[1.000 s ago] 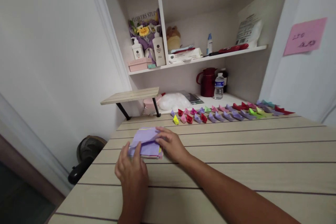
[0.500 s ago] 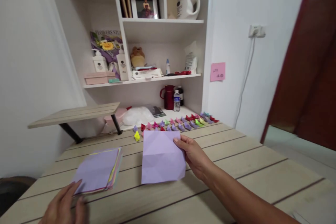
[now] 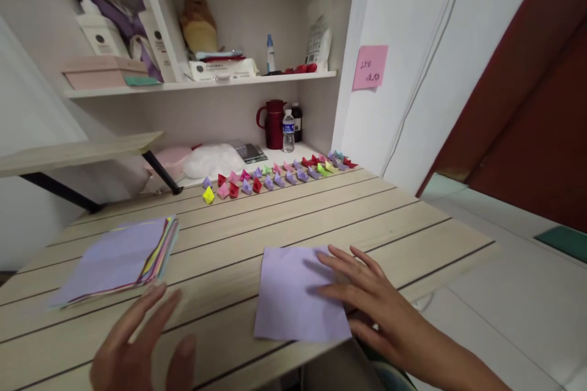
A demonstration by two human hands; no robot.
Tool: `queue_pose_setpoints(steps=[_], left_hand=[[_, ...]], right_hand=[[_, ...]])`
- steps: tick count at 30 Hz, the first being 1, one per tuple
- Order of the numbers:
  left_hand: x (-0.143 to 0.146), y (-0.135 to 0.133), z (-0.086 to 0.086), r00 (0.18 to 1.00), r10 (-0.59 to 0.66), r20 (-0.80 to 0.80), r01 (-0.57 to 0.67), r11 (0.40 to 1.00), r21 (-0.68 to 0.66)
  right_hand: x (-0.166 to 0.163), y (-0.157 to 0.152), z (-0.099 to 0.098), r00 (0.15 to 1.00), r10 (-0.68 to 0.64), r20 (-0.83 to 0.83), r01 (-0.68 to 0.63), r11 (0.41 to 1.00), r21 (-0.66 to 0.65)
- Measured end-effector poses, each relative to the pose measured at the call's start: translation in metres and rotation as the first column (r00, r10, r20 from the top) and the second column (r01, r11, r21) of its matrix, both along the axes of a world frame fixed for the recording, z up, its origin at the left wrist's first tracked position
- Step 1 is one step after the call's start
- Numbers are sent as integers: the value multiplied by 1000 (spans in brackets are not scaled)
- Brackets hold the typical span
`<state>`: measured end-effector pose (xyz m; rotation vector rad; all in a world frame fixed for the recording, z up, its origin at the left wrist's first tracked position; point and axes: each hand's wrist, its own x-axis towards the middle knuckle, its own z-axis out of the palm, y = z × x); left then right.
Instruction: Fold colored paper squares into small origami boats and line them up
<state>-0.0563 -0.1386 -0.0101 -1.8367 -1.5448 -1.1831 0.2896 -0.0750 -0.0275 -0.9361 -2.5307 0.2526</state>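
Purple sheet [image 3: 293, 302] lies flat and unfolded on the slatted tabletop [image 3: 220, 281], to the right of the paper stack [image 3: 112, 253] and well apart from it, its near right corner reaching the table's edge. The right hand [image 3: 376, 302], farther to the right of the stack, is spread over the sheet's right side, fingers loosely parted and gripping nothing; whether the fingertips press on the paper or hover just above it, I cannot tell. The left hand [image 3: 128, 354] is just in front of the stack, slightly blurred, its fingers apart and free of any hold; I cannot tell whether a fingertip brushes the stack's near edge. The stack itself has a purple sheet on top, with yellow, red and pale blue edges showing on its right side. Beyond the stack and to its right run two rows of small folded paper boats [image 3: 290, 178], with a bright yellow boat [image 3: 208, 195] at the end nearest the stack. Behind the stack stand a raised wooden shelf [image 3: 82, 151] and, farther right, a dark red jug [image 3: 274, 128] beside a water bottle [image 3: 288, 134].
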Motion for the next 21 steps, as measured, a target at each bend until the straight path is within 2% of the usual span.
queue_pose_setpoints(steps=[3,6,8,10,13,15,18,21], left_hand=[[24,15,-3,943,-183,-279,185,983,-19],[42,32,-16,773,-328,-543,262,945,-198],[46,38,-30,697,-375,-612,251,926,-281],[46,37,-45,690,-383,-614,254,923,-290],[44,26,-59,754,-363,-547,247,929,-275],[45,17,-61,808,-375,-455,267,920,-286],[52,6,-53,899,-398,-183,323,885,-336],[60,3,-42,942,-307,133,335,852,-403]], right_hand=[[0,-7,-3,997,6,71,-8,999,33],[-4,-7,-5,991,71,114,-74,997,21],[-5,-7,-5,990,108,94,-109,994,0],[-5,-8,-4,990,133,43,-131,991,-38],[-5,-14,-2,992,125,-32,-127,988,-92],[-8,-20,-2,992,99,-84,-107,988,-108],[-17,-28,-4,977,10,-214,-35,993,-113],[-28,-29,-6,944,-137,-299,89,982,-169]])
